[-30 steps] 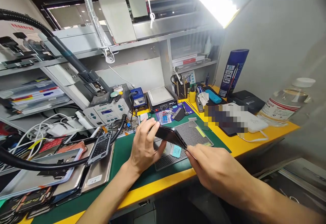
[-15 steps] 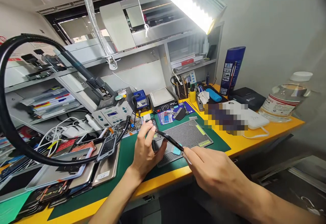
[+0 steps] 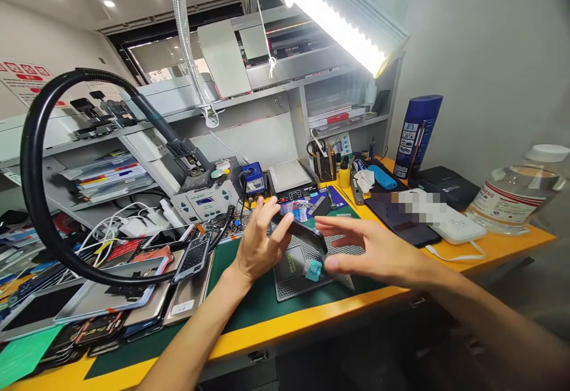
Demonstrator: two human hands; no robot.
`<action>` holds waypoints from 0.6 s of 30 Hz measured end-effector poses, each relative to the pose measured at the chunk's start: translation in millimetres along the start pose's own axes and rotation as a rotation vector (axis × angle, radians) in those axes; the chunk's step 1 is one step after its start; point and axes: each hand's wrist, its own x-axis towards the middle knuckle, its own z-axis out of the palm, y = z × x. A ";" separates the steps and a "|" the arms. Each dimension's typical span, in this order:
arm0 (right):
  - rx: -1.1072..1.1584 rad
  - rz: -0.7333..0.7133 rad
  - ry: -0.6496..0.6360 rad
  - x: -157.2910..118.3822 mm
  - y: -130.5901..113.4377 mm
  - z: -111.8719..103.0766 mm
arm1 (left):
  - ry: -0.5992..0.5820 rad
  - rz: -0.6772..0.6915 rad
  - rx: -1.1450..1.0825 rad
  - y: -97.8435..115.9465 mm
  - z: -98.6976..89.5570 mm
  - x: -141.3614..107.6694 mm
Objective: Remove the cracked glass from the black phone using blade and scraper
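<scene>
My left hand (image 3: pixel 263 242) is closed around one end of a black phone (image 3: pixel 307 235), held tilted and nearly edge-on above the work mat. Close to the phone's other end is my right hand (image 3: pixel 356 247), its fingers stretched and apart from the thumb. Whether the right thumb touches the phone cannot be made out. Below the phone shows a teal tab (image 3: pixel 314 270), with what looks like a clear film near it. Under both hands lies a grey perforated pad (image 3: pixel 285 290) on a green mat (image 3: pixel 260 314).
Stacked phones and tablets (image 3: pixel 182 299) fill the left side, with a black hose (image 3: pixel 33 201) looping above them. A soldering station (image 3: pixel 205 201) stands behind. On the right are a dark phone (image 3: pixel 401 219), a white box (image 3: pixel 458 225) and a large clear bottle (image 3: pixel 507 201).
My right hand has gone from gripping the phone's near end to spread fingers beside it. The phone has turned in my left hand, showing more of its dark face. The view has shifted slightly.
</scene>
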 end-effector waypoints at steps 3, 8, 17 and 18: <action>0.315 0.078 -0.183 21.2 -6.8 -15.7 | -0.029 0.052 -0.040 -7.4 2.5 11.5; 0.690 0.260 -0.300 43.2 -9.4 -24.4 | -0.138 0.107 -0.151 -21.3 1.7 27.2; 0.795 0.310 -0.356 66.1 1.6 -24.2 | -0.263 -0.318 -0.469 -18.5 2.2 36.0; 0.799 0.299 -0.331 68.1 5.0 -23.0 | -0.256 -0.427 -0.510 -12.8 0.1 35.6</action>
